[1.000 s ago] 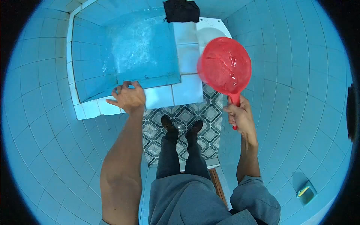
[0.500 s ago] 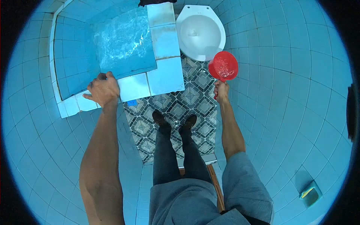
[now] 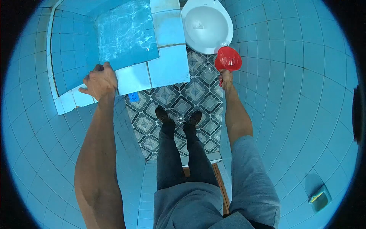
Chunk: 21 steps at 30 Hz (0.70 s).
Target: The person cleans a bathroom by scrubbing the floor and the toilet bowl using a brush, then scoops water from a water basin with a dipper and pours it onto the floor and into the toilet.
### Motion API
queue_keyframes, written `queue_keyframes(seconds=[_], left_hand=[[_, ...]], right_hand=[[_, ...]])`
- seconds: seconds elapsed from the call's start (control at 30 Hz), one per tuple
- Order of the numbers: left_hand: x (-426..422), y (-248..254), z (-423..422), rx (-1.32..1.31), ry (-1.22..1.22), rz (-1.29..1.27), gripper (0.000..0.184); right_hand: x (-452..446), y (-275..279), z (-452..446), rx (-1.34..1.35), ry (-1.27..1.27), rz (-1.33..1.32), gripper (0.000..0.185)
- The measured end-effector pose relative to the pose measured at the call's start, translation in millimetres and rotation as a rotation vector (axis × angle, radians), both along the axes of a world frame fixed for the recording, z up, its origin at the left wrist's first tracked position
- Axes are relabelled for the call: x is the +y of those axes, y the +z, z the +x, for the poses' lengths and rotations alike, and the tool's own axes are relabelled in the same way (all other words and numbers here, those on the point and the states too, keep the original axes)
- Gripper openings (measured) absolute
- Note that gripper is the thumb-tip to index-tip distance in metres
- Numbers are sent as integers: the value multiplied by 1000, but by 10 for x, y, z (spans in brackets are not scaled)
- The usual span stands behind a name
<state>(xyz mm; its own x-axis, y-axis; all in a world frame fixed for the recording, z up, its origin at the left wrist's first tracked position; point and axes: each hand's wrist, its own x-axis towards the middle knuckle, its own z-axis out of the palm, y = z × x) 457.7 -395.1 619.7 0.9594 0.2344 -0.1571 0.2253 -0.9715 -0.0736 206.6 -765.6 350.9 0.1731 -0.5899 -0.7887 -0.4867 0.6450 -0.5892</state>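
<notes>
My right hand point(image 3: 226, 76) is wrapped round the handle of a red water dipper point(image 3: 229, 59). The dipper is tilted just in front of the white toilet bowl point(image 3: 207, 28), near the right wall. Some water shows inside it, and clear splashes appear by the toilet's near edge. On the left, my left hand point(image 3: 100, 82) leans palm down on the tiled ledge point(image 3: 132, 78) of a water tank. Its fingers are spread and bent over the inner edge, holding no loose object. Rippling water point(image 3: 126, 32) fills the tank beyond.
Patterned tiles cover the floor point(image 3: 166, 93), where my shoes stand. A blue floor drain point(image 3: 134, 97) lies below the ledge. At lower right a soap dish point(image 3: 320, 199) with a yellow-green item is fixed to the blue tiled wall point(image 3: 289, 95). A door sill point(image 3: 215, 156) is behind my feet.
The dipper has tipped over further, and water has splashed by the toilet's near edge. My left hand stays on the ledge. The view has shifted slightly.
</notes>
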Motion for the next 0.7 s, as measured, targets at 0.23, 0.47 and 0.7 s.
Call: queue_keyframes(seconds=[0.23, 0.47, 0.7], left_hand=[[-33, 56, 1, 44, 21, -11, 47], [-25, 53, -4, 15, 15, -28, 47], [-39, 84, 7, 18, 23, -26, 46]], right_hand=[[23, -50, -94, 97, 46, -56, 8], [138, -357, -297, 392, 321, -250, 37], [452, 164, -5, 479, 713, -571, 48]])
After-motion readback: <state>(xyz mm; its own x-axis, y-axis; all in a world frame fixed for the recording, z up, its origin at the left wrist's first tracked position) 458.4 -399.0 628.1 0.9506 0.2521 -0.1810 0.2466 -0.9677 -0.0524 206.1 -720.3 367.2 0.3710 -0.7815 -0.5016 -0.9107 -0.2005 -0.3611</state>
